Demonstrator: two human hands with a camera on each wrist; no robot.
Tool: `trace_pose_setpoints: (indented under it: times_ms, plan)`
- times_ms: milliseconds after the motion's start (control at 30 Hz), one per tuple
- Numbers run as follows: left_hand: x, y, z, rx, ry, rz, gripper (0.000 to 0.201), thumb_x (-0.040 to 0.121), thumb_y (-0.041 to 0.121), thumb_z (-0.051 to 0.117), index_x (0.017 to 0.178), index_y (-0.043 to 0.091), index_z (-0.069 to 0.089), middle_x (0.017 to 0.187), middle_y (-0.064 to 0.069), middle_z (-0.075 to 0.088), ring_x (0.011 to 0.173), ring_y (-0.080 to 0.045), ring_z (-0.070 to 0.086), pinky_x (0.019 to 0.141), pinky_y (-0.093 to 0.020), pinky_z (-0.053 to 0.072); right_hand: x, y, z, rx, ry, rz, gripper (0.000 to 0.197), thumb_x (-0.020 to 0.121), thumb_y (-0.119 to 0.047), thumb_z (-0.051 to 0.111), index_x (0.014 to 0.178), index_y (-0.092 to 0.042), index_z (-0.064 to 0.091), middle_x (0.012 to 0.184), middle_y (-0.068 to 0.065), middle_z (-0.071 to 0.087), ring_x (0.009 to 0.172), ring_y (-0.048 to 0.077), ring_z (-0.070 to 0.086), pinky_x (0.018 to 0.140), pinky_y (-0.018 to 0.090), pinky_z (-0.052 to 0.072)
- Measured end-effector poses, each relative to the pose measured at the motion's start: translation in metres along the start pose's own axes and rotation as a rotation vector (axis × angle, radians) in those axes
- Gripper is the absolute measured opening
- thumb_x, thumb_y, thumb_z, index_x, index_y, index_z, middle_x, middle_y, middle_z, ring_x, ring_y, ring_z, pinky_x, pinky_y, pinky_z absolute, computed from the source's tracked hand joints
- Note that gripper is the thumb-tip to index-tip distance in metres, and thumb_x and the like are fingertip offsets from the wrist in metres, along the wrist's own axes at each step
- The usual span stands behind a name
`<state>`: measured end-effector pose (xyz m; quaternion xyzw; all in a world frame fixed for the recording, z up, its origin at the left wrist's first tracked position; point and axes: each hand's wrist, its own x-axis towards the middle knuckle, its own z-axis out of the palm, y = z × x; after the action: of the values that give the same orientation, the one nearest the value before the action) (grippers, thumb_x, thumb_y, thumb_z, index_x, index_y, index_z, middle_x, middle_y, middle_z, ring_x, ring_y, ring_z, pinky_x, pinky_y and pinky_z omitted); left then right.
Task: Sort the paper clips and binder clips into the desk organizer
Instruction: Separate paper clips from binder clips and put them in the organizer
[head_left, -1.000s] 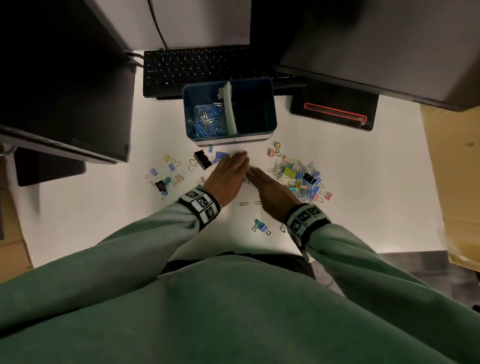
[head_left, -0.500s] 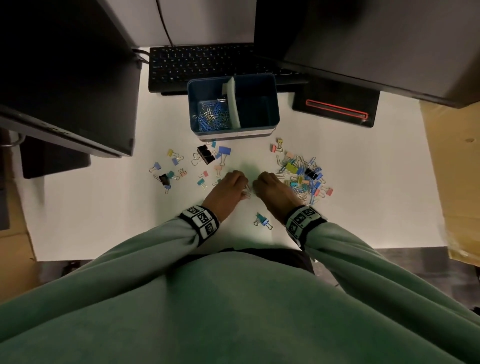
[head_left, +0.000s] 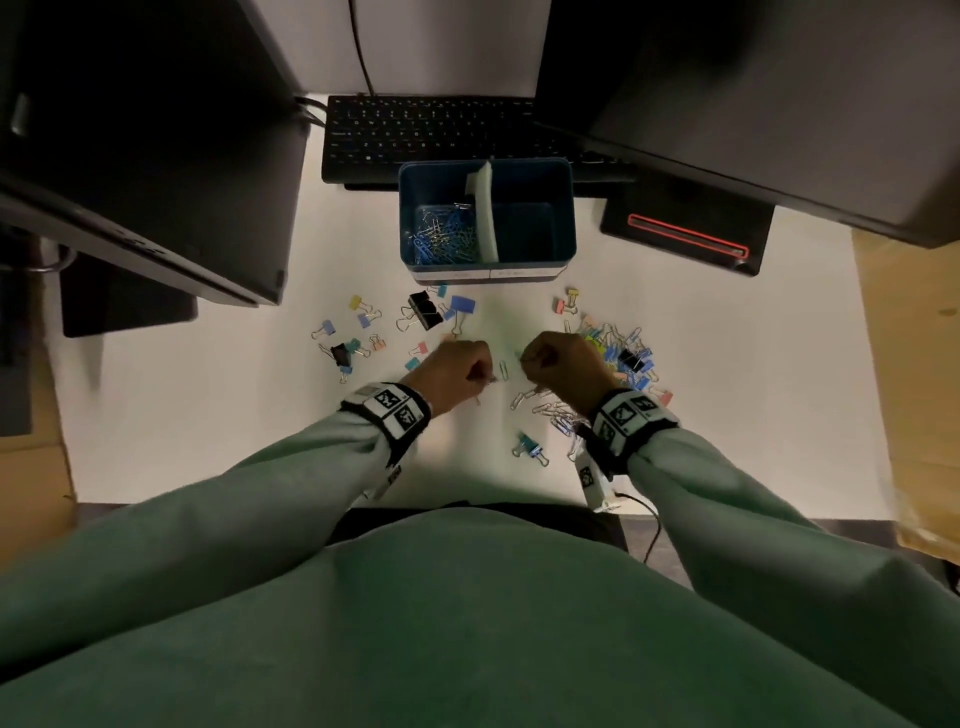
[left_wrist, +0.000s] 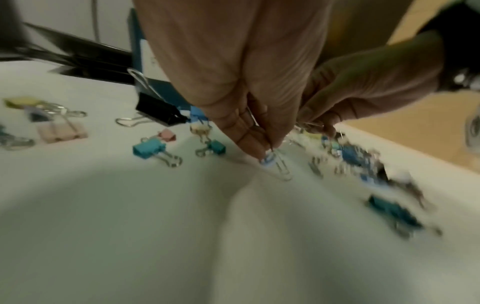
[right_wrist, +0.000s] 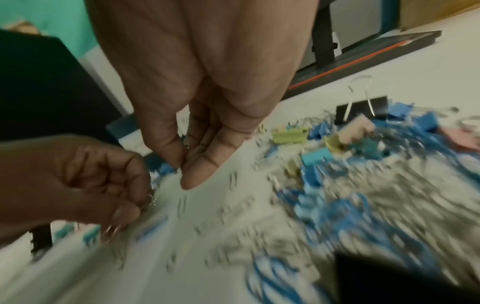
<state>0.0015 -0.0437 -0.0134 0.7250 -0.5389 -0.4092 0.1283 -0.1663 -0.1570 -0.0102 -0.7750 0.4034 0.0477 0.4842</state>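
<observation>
Over the white counter (head_left: 218, 415), the left hand (head_left: 453, 370) curls its fingers (left_wrist: 249, 131) narrowly round a few paper clips (left_wrist: 276, 164) while the right hand (head_left: 563, 366) pinches others, both near the blue desk organizer (head_left: 563, 208), whose left compartment holds clips, with binder clips (head_left: 423, 310) scattered between.

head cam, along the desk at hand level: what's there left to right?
Scattered coloured binder clips → left hand → loose silver paper clip → right hand → mixed pile of binder and paper clips.
</observation>
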Motion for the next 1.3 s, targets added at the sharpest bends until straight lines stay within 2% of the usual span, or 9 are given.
trace_pose_setpoints:
  times_ms: [267,433,533,600,767,867,1000,1167,1300]
  plan:
    - [0.013,0.019,-0.112,-0.264,0.585,-0.137,0.006,0.089,0.011,0.063,0.094,0.014,0.064,0.089,0.005,0.067,0.076,0.000,0.061,0.064,-0.001,0.043,0.064,-0.114,-0.047,0.185,0.272,-0.243,0.004,0.087,-0.011,0.065,0.089,-0.008,0.067,0.075,0.001,0.069,0.063,0.008,0.066,0.063,0.022,0.056]
    - [0.044,0.005,-0.128,-0.110,0.619,-0.168,0.014,0.086,0.007,0.064,0.098,0.014,0.065,0.099,-0.006,0.066,0.085,-0.014,0.061,0.085,-0.027,0.052,0.109,-0.146,-0.037,-0.147,0.220,-0.143,0.013,0.088,-0.016,0.063,0.096,-0.007,0.068,0.092,0.009,0.069,0.086,0.022,0.066,0.079,0.032,0.054]
    - [0.024,0.003,-0.104,-0.034,0.714,-0.078,0.021,0.089,0.007,0.059,0.108,0.016,0.061,0.112,-0.003,0.053,0.092,-0.009,0.056,0.089,-0.022,0.048,0.079,-0.124,-0.041,-0.294,0.233,-0.316,0.017,0.088,-0.014,0.061,0.102,-0.006,0.064,0.101,0.013,0.064,0.088,0.023,0.061,0.071,0.028,0.043]
    - [0.004,0.002,-0.071,0.017,0.575,0.027,0.018,0.090,0.008,0.058,0.106,0.013,0.060,0.112,-0.004,0.052,0.086,-0.007,0.057,0.079,-0.022,0.049,0.046,-0.088,-0.041,-0.369,0.129,-0.373,0.017,0.088,-0.014,0.063,0.105,-0.009,0.063,0.102,0.011,0.062,0.084,0.018,0.056,0.071,0.027,0.040]
    - [-0.012,-0.015,0.008,0.458,0.048,0.160,0.041,0.082,0.014,0.069,0.121,0.010,0.056,0.121,-0.010,0.056,0.110,-0.029,0.052,0.094,-0.039,0.040,-0.029,-0.002,-0.024,-0.672,-0.266,-0.109,0.055,0.083,-0.032,0.071,0.130,-0.019,0.045,0.125,0.003,0.050,0.111,0.020,0.053,0.091,0.035,0.049]
    - [-0.005,-0.011,0.019,0.533,0.033,0.185,0.031,0.070,0.005,0.077,0.096,0.009,0.061,0.093,-0.010,0.060,0.086,-0.028,0.058,0.077,-0.038,0.045,-0.048,0.021,-0.012,-0.776,-0.255,-0.102,0.067,0.077,-0.034,0.076,0.133,-0.014,0.044,0.129,0.006,0.050,0.114,0.023,0.051,0.094,0.037,0.049]
    - [0.006,-0.001,0.024,0.447,0.088,0.257,0.026,0.061,-0.011,0.073,0.073,0.009,0.060,0.067,-0.009,0.057,0.060,-0.029,0.056,0.059,-0.032,0.042,-0.046,0.033,-0.003,-0.751,-0.158,-0.152,0.035,0.086,-0.030,0.068,0.114,-0.011,0.057,0.111,0.006,0.058,0.100,0.023,0.057,0.084,0.034,0.051]
    - [0.012,0.010,0.032,0.310,0.097,0.162,0.032,0.075,0.010,0.075,0.102,0.003,0.059,0.102,-0.016,0.056,0.086,-0.034,0.057,0.075,-0.039,0.045,-0.024,0.023,0.001,-0.632,-0.100,-0.237,0.018,0.092,-0.023,0.061,0.104,-0.010,0.062,0.101,0.005,0.059,0.089,0.021,0.061,0.075,0.031,0.055]
    - [0.011,0.008,0.034,0.329,0.051,0.090,0.064,0.071,0.026,0.080,0.124,0.005,0.048,0.124,-0.013,0.047,0.108,-0.029,0.050,0.091,-0.042,0.046,-0.022,0.030,0.000,-0.646,-0.040,-0.235,0.059,0.078,-0.025,0.077,0.128,-0.009,0.051,0.122,0.010,0.053,0.106,0.024,0.054,0.082,0.034,0.055]
